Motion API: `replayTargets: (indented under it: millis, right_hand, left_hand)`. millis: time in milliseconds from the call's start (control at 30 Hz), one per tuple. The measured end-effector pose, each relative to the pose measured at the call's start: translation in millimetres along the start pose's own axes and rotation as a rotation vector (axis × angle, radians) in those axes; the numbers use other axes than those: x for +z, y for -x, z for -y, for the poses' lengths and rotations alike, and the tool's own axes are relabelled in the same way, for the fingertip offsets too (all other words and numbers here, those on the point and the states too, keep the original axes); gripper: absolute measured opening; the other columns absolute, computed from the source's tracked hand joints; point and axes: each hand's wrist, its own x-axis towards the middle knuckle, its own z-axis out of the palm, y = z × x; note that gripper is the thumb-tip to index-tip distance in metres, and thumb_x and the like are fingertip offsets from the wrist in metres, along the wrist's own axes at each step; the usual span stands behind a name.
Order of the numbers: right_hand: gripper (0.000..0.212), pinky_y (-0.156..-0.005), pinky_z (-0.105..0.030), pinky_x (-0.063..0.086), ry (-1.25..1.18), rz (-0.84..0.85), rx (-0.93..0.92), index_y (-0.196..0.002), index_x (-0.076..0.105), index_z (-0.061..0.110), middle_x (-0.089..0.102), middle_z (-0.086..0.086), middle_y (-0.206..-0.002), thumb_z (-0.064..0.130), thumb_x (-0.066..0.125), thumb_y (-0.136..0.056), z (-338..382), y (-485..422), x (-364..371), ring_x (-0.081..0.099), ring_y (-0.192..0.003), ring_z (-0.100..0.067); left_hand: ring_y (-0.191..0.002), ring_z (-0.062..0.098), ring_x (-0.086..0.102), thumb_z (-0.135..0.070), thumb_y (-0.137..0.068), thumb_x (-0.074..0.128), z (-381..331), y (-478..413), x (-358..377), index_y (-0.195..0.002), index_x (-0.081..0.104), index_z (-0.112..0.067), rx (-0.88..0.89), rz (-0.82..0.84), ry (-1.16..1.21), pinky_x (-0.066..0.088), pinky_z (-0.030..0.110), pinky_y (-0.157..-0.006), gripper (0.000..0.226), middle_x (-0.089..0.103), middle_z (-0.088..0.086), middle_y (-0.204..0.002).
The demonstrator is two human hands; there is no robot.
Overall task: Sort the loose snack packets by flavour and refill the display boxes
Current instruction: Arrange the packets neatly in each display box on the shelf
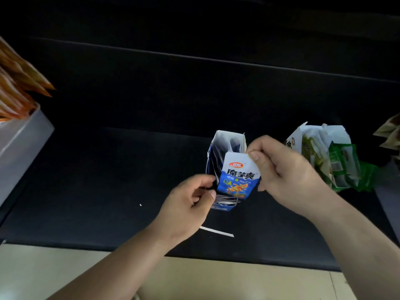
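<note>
A blue and white display box (225, 146) stands open-topped on the dark shelf (108, 180), in the middle of the view. My right hand (281, 167) pinches the top corner of a blue and white snack packet (237, 180) held upright at the box's near end. My left hand (190, 202) grips the box's lower left front edge. To the right, a second white display box (311, 139) leans open with green packets (346, 167) spilling out of it.
A grey box (21, 144) full of orange packets (19, 83) stands at the left edge. More packets (389, 135) show at the far right edge. A white paper strip (216, 231) lies on the shelf near its front edge. Beige floor (65, 273) lies below.
</note>
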Motion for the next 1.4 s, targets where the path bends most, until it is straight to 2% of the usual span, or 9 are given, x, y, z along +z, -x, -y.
replayTargets:
  millis: [133, 233, 367, 567, 767, 900, 1000, 1167, 1400]
  right_hand:
    - [0.014, -0.052, -0.052, 0.052, -0.046, 0.034, 0.019, -0.092, 0.052, 0.033, 0.060, -0.014, -0.072, 0.031, 0.044, -0.104, -2.9, 1.0, 12.4, 0.063, -0.062, -0.040]
    - [0.015, -0.052, -0.053, 0.052, -0.069, 0.034, -0.024, -0.093, 0.053, 0.031, 0.060, -0.016, -0.074, 0.029, 0.045, -0.106, 0.6, -0.6, 11.1, 0.063, -0.065, -0.041]
    - [0.015, -0.056, -0.055, 0.054, -0.151, 0.006, -0.019, -0.094, 0.054, 0.030, 0.060, -0.016, -0.078, 0.027, 0.045, -0.106, 0.3, -2.5, 14.0, 0.061, -0.071, -0.043]
    - [0.016, -0.047, -0.034, 0.041, -0.046, 0.116, -0.004, -0.093, 0.059, 0.029, 0.050, 0.002, -0.061, 0.020, 0.052, -0.105, -15.9, 8.7, 45.4, 0.042, -0.049, -0.011]
    - [0.015, -0.070, -0.042, 0.051, -0.201, 0.338, 0.169, -0.104, 0.062, 0.029, 0.063, -0.006, -0.081, 0.042, 0.054, -0.102, -18.9, 15.5, 29.8, 0.057, -0.076, -0.026]
    - [0.010, -0.048, -0.027, 0.035, -0.028, 0.231, 0.117, -0.095, 0.055, 0.030, 0.057, 0.000, -0.063, 0.032, 0.065, -0.098, -21.1, 17.2, 38.2, 0.042, -0.048, -0.008]
    - [0.015, -0.051, -0.031, 0.042, 0.105, 0.034, 0.093, -0.085, 0.058, 0.031, 0.057, 0.006, -0.062, 0.031, 0.071, -0.093, -26.2, 11.0, 47.4, 0.048, -0.051, -0.011]
    - [0.012, -0.057, -0.024, 0.042, 0.069, 0.263, 0.180, -0.088, 0.070, 0.039, 0.062, 0.013, -0.065, 0.040, 0.062, -0.097, -20.3, 11.0, 45.4, 0.053, -0.056, -0.006]
    - [0.030, -0.069, -0.030, 0.044, 0.357, 0.355, 0.179, -0.080, 0.061, 0.035, 0.060, 0.010, -0.072, 0.050, 0.043, -0.099, -0.9, 11.9, 47.0, 0.057, -0.078, -0.008]
  left_hand:
    - [-0.100, 0.001, 0.069, -0.008, -0.099, 0.064, -1.3, 2.0, 3.1, -0.109, 0.073, -0.035, -0.008, -0.031, 0.049, 0.052, 0.020, -0.086, 0.030, 0.070, -0.012, -0.109]
    - [-0.095, 0.008, 0.070, -0.017, -0.097, 0.070, -4.4, 2.7, 0.7, -0.103, 0.070, -0.032, -0.001, 0.001, 0.048, 0.057, 0.036, -0.083, 0.016, 0.072, -0.007, -0.106]
    - [-0.093, 0.012, 0.073, -0.025, -0.103, 0.063, -18.1, -2.0, -2.8, -0.103, 0.066, -0.026, 0.023, 0.049, 0.053, 0.058, 0.033, -0.081, 0.003, 0.076, -0.006, -0.101]
    - [-0.089, -0.005, 0.064, -0.027, -0.105, 0.054, -3.5, -0.6, -6.1, -0.105, 0.073, -0.030, -0.058, 0.051, -0.146, 0.047, 0.016, -0.076, 0.019, 0.068, -0.022, -0.094]
    - [-0.109, -0.001, 0.059, -0.026, -0.104, 0.048, 8.9, -6.0, -10.3, -0.113, 0.076, -0.032, -0.056, 0.043, -0.197, 0.045, 0.023, -0.098, 0.030, 0.060, -0.018, -0.109]
    - [-0.100, 0.001, 0.062, -0.025, -0.106, 0.049, 11.8, -5.9, -10.0, -0.115, 0.075, -0.033, -0.093, 0.037, -0.155, 0.049, 0.027, -0.095, 0.028, 0.062, -0.019, -0.104]
    - [-0.099, 0.001, 0.064, -0.025, -0.106, 0.050, 6.3, -5.4, -12.0, -0.112, 0.074, -0.037, -0.078, 0.014, -0.091, 0.050, 0.020, -0.092, 0.028, 0.065, -0.018, -0.106]
    - [-0.090, 0.002, 0.068, -0.019, -0.107, 0.051, 1.0, -5.6, -11.2, -0.107, 0.073, -0.036, -0.043, -0.042, -0.047, 0.052, 0.013, -0.081, 0.028, 0.072, -0.013, -0.099]
    - [-0.061, 0.013, 0.069, -0.025, -0.091, 0.078, -4.6, -36.5, -9.3, -0.085, 0.076, -0.021, 0.165, -0.186, -0.229, 0.057, 0.038, -0.060, 0.007, 0.073, -0.009, -0.071]
